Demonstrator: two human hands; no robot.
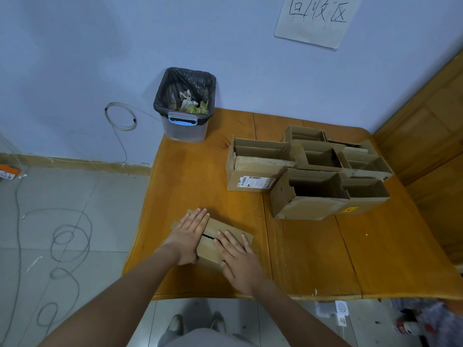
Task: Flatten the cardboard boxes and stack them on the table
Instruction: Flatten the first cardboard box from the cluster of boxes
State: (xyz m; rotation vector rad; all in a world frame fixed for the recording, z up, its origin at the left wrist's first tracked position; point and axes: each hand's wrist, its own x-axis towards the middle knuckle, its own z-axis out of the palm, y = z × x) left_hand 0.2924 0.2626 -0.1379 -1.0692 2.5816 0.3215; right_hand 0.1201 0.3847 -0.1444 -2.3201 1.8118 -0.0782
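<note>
Grip: both palms lie flat with fingers straight, pressing on the flat box (213, 240); neither hand curls round anything.
Left hand (189, 234): covers the box's 9 o'clock half, fingertips pointing to 1 o'clock, heel at the card's near edge.
Flat box: lies on the table (195, 176) at its near-left part, at 6 o'clock from the bin (185, 106); a dark slit shows between the two hands, so the flaps are not fully down.
Right hand (236, 256): rests on the 3 o'clock half, fingers aimed at 11 o'clock, touching the card.
Handling: thin corrugated card, likely light, stiff across the panels and springy at the creases, so it probably lifts again unless pressed along the folds.
Hold: broad palm pressure suits flattening; for carrying, pinch a long edge.
Boxes (309, 171): several open ones stand clustered at 2 o'clock from the hands, well apart from them, not yet flattened.
Next box (258, 169): best taken by opposite walls and pushed askew to collapse.
</note>
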